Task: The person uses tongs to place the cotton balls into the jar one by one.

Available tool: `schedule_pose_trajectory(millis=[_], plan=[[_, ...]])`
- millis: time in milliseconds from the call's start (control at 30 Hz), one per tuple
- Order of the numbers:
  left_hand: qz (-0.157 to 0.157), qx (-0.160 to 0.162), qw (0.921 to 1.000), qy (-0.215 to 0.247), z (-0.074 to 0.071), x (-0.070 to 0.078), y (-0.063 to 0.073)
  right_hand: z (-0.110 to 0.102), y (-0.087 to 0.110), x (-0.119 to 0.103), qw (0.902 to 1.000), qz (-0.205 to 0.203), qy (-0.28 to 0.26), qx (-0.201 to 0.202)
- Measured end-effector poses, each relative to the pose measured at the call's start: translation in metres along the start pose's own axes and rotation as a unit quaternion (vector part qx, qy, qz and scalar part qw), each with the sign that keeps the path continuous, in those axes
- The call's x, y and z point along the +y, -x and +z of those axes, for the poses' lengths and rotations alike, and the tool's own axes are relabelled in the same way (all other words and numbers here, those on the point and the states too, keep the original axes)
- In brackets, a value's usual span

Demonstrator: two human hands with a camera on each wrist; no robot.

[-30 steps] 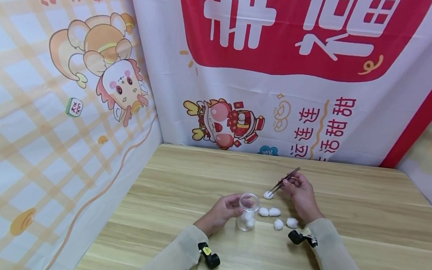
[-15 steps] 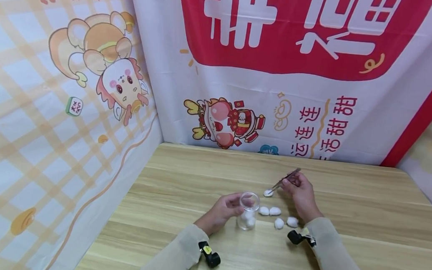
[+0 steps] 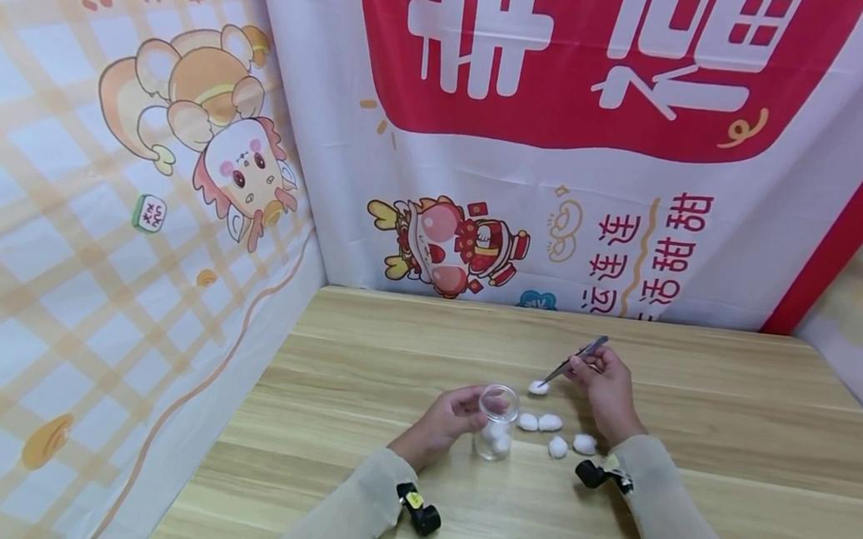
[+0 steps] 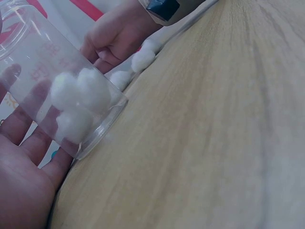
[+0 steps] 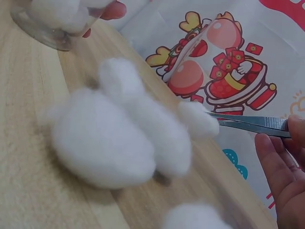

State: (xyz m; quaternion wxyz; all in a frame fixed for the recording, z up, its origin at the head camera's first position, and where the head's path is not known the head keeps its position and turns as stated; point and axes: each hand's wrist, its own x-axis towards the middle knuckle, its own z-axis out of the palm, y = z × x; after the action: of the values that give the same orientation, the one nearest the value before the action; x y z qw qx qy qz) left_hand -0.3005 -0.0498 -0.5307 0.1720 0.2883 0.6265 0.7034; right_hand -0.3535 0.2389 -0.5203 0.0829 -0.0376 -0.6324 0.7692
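Note:
My left hand [image 3: 445, 421] holds a clear plastic jar [image 3: 494, 441] from its left side, thumb and fingers round the wall. Several white cotton balls lie in the bottom of the jar, plain in the left wrist view [image 4: 75, 102]. My right hand [image 3: 607, 392] pinches metal tweezers [image 3: 577, 360], which slant down and left. The tweezers' tips are at a cotton ball [image 3: 538, 388] behind the others; in the right wrist view the tips meet the edge of that cotton ball [image 5: 198, 119].
Between the jar and my right wrist lie two touching cotton balls [image 3: 538, 422], one nearer cotton ball [image 3: 558, 447] and another cotton ball [image 3: 585, 444]. The wooden table [image 3: 366, 348] ends at a printed cloth backdrop [image 3: 345, 213]; a checked cloth [image 3: 136, 299] hangs at left.
The tweezers have turned a little in my right hand, their back end shifting slightly right. The cotton ball at their tips has barely shifted. My left hand and the jar stay in place.

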Motion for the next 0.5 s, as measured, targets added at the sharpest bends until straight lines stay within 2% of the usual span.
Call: schedule_pose_trajectory(millis=[267,500], plan=[[-0.002,-0.004,1.0,-0.005,0.001,0.001,0.001,-0.002,0.001,-0.003,0.999,0.008,-0.043,-0.008],[0.004,-0.006,1.0,-0.007,0.0,0.0,0.001,-0.001,0.004,-0.012,0.9962,-0.006,-0.081,-0.031]])
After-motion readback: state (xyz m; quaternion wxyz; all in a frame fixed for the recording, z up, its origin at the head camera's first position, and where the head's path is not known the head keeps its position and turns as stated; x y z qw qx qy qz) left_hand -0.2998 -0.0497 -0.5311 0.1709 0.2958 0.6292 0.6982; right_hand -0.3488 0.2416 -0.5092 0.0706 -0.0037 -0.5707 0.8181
